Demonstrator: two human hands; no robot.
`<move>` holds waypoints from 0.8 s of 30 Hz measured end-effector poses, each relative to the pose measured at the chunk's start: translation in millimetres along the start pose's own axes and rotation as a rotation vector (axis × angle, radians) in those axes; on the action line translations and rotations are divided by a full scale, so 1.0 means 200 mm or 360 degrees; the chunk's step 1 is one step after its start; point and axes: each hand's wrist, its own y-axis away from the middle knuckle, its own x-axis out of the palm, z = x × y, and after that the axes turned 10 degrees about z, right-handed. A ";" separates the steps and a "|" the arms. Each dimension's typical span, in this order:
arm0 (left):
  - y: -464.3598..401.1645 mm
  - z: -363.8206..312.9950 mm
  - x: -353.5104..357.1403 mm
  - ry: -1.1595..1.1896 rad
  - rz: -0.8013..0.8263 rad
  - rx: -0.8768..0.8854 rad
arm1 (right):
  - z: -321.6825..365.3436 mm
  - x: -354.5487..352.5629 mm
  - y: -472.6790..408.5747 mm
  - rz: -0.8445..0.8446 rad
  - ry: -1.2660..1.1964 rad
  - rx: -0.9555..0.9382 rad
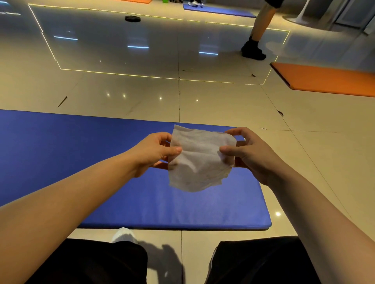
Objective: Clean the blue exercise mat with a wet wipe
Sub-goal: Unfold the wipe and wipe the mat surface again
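White wet wipe (199, 160) held above blue mat's (81, 162) right end, left hand (154, 152) and right hand (249, 154) pinching its side edges; spread flat, then wipe firmly.

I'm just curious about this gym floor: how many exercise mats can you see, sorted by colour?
Blue: 2, the near blue mat under the wet wipe, and a far blue mat.
Orange: 2, the orange mat at right and an orange strip at the top edge.
Total: 4 mats.
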 end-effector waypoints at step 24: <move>-0.01 -0.01 -0.01 -0.0837 -0.0166 0.0522 | -0.04 0.01 -0.02 -0.0017 0.0332 0.0007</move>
